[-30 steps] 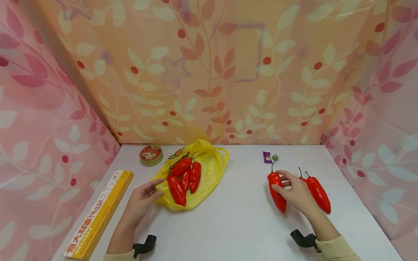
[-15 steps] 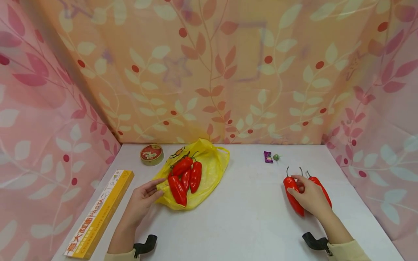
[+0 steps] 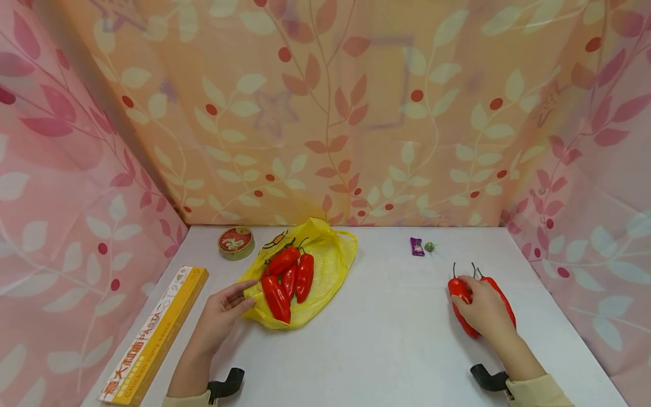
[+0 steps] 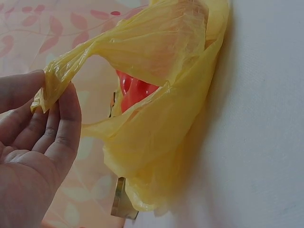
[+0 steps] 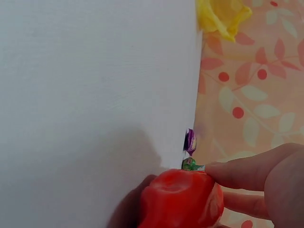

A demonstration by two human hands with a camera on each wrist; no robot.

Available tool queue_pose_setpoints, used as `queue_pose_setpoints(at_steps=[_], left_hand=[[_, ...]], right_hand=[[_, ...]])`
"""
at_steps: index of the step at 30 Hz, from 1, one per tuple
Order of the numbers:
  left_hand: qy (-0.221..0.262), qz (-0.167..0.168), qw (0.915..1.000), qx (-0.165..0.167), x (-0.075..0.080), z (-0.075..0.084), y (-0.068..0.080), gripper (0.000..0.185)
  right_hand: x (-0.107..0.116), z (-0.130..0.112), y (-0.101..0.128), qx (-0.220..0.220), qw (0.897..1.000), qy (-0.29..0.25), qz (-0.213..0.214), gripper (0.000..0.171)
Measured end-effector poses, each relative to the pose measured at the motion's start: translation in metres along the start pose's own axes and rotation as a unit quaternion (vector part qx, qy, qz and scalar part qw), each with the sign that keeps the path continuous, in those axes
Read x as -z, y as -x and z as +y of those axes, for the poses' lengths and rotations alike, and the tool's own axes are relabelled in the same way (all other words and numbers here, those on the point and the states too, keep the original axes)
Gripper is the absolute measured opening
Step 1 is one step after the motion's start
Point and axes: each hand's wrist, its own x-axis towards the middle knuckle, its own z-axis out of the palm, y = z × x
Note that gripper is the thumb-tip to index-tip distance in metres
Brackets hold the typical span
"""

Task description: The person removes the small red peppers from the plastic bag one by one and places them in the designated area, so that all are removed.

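At the lower right of the head view the right hand (image 3: pixel 485 311) lies over a cluster of glossy red peppers with dark curved stems (image 3: pixel 460 294), thumb on the leftmost one and fingers curled across the others, so it grips them against the white tabletop (image 3: pixel 386 339); the right wrist view shows a fingertip (image 5: pixel 237 173) pressed to the rounded shoulder of one pepper (image 5: pixel 183 199). Lower left of centre, the left hand (image 3: pixel 221 314) pinches the thin edge of a crumpled yellow plastic bag (image 3: pixel 330 265) between thumb and fingers, as the left wrist view confirms (image 4: pixel 52 90), lifting the mouth so that more red peppers (image 3: pixel 287 277) show inside. To gather the loose peppers well, I judge the right hand should close round the bodies rather than the stems, keep them parallel, and lift only once none can roll free, while the left hand holds the bag's mouth wide and low. Beyond, a small purple wrapped sweet (image 3: pixel 416 246) and a green one (image 3: pixel 429 246) lie near the back edge; a round red tin (image 3: pixel 236 242) and a long yellow pasta box (image 3: pixel 152 339) sit at the left.
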Motion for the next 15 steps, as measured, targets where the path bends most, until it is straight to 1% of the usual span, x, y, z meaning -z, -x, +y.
queue_pose_setpoints(at_steps=[8, 15], left_hand=[[-0.001, -0.001, 1.0000, 0.002, 0.0001, 0.0013, 0.0005, 0.044], [0.004, -0.002, 1.0000, 0.004, 0.0003, 0.0011, 0.0009, 0.043]], right_hand=[[-0.0055, 0.0007, 0.0015, 0.013, 0.999, 0.027, 0.014, 0.058], [-0.0023, -0.0008, 0.0038, -0.015, 0.999, 0.028, -0.003, 0.059]])
